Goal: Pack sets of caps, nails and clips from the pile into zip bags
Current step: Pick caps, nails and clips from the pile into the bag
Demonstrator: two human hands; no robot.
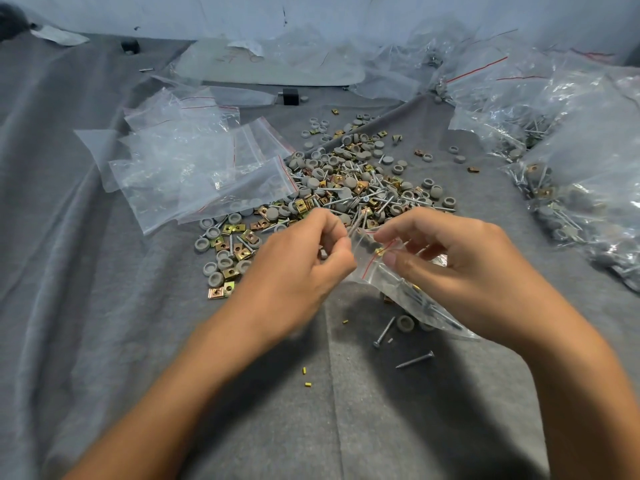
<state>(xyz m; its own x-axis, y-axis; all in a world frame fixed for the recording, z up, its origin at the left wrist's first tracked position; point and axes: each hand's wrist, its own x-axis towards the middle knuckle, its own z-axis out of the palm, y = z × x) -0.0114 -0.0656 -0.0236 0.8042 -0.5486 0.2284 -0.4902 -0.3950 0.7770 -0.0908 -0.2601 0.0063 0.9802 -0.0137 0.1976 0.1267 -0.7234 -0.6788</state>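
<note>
Now the left hand (304, 261) grips nails (356, 225) and pokes them into a zip bag (388, 285) that the right hand (464, 268) pinches, near the pile (349, 181). Full bags (581, 174) lie on the right; many parts and empty bags (187, 168) wait.

The left hand (304, 258) is blurred at its fingertips, so how many nails (356, 224) it pinches cannot be told. The right hand (464, 261) hides part of the zip bag (377, 277) it pinches. Filled bags (595, 188) at the right edge of the cloth (104, 306) are cut by the frame. Yellow bits (307, 384) near its front edge are too small to name.
</note>
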